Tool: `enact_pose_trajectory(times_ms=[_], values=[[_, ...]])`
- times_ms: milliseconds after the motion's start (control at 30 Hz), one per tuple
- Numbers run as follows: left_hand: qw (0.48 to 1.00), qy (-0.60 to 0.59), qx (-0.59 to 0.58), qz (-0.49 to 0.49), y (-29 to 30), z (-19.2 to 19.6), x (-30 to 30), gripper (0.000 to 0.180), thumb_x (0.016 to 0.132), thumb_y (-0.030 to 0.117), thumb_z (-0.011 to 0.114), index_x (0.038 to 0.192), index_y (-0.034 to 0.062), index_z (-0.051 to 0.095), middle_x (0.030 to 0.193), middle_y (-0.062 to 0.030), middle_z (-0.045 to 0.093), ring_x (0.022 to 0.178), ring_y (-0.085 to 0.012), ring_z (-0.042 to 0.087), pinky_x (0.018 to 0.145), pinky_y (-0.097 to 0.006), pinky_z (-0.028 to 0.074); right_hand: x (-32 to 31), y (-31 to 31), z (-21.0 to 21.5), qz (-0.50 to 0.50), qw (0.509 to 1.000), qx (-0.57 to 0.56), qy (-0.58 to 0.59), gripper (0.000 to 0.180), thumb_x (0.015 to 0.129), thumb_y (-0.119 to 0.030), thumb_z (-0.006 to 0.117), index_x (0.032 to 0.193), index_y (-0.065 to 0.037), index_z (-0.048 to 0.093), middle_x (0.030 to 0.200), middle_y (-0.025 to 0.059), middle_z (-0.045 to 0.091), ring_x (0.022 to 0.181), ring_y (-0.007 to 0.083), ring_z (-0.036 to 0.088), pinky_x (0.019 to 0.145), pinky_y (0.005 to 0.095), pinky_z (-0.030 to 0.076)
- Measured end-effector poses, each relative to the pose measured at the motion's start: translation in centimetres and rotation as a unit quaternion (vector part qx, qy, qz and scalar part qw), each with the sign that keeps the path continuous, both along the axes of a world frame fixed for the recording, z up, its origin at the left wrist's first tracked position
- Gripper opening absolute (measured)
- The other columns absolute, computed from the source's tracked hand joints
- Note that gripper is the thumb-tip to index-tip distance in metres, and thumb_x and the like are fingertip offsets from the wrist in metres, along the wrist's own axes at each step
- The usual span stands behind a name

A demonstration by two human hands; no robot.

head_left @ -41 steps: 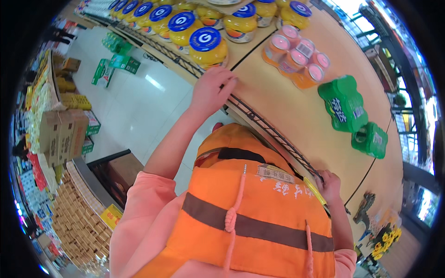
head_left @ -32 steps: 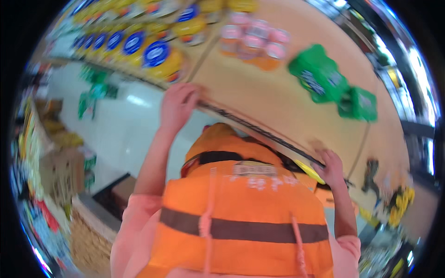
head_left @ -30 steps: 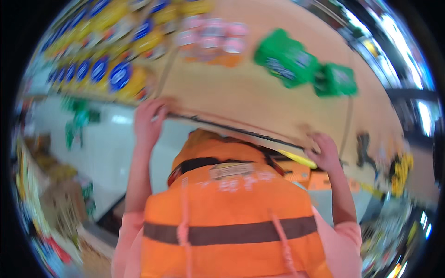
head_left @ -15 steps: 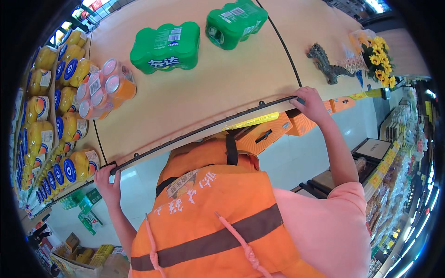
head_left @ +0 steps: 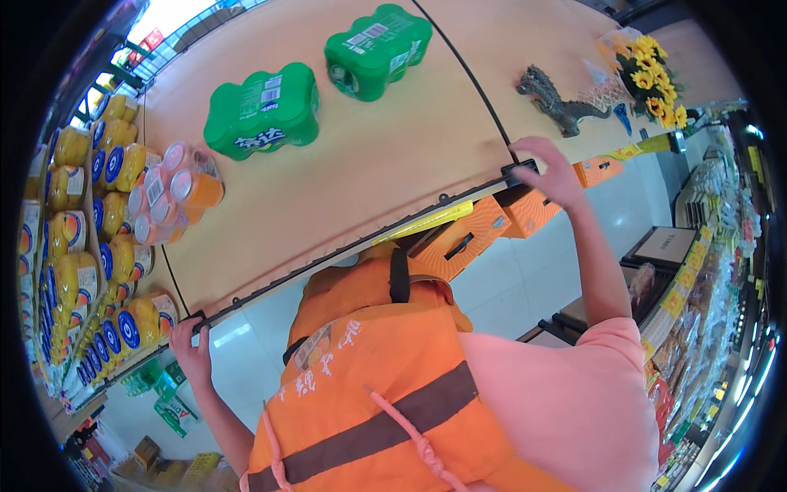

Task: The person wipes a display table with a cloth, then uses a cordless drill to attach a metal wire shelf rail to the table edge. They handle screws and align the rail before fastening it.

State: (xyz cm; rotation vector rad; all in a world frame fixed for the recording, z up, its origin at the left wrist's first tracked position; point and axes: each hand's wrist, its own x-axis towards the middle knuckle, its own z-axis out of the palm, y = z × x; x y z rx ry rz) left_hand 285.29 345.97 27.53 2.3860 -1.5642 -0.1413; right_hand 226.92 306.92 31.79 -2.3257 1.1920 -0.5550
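Tan display shelf (head_left: 369, 172) in a store, head view; black rail (head_left: 328, 257) along its front edge, hands wide apart, left hand (head_left: 193, 351) closed on the rail's left end, right hand (head_left: 554, 174) with fingers parted at the right end; green drink packs (head_left: 262, 113) beyond.

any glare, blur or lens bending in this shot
Head view: the white floor has a bright reflection beside the left hand; the upper-left background is washed out; the dark seam bows; the picture's corners go black; the left green can pack looks fairly sharp.
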Motion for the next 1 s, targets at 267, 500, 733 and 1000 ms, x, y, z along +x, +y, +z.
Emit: enact_pose_trajectory(times_ms=[267,500,733,1000], values=[[0.999,0.022,-0.038,0.003,0.4,0.1,0.0,0.031,0.079,0.011,0.069,0.109,0.0077,0.062,0.113,-0.0097,0.06,0.111,-0.0293,0.053,0.101,-0.04,0.036,-6.7,0.5,-2.8,-0.308,0.925,0.071,-0.212,0.022,0.091,-0.017,0.061,0.106,-0.002,0.066,0.099,0.0036,0.068,0.092,0.0106,0.062,0.084,0.0248,0.048],[0.994,0.024,-0.111,-0.002,1.2,0.2,0.5,0.032,0.088,0.007,0.057,0.119,0.0035,0.059,0.127,-0.0149,0.054,0.121,-0.031,0.048,0.105,-0.04,0.034,-9.9,15.4,-8.7,-0.353,0.912,0.112,-0.173,0.022,0.092,-0.021,0.06,0.1,-0.001,0.066,0.086,0.0058,0.066,0.079,0.0113,0.063,0.074,0.0251,0.049],[0.979,0.014,-0.202,-0.026,2.8,0.1,-0.9,0.03,0.087,0.003,0.055,0.116,0.0007,0.059,0.125,-0.0149,0.055,0.119,-0.031,0.05,0.104,-0.04,0.035,-8.3,35.5,-12.7,-0.425,0.847,0.302,-0.109,0.031,0.094,-0.025,0.052,0.096,0.004,0.064,0.084,0.0085,0.066,0.073,0.0163,0.063,0.07,0.0296,0.05],[0.96,0.104,-0.256,-0.036,4.4,-1.4,-9.1,0.027,0.085,0.001,0.053,0.112,-0.0006,0.06,0.12,-0.0155,0.057,0.114,-0.0314,0.052,0.099,-0.04,0.038,-9.5,47.0,-12.6,-0.367,0.829,0.421,-0.02,0.034,0.093,-0.033,0.054,0.097,-0.001,0.065,0.077,0.0085,0.065,0.071,0.0156,0.063,0.069,0.031,0.05]])
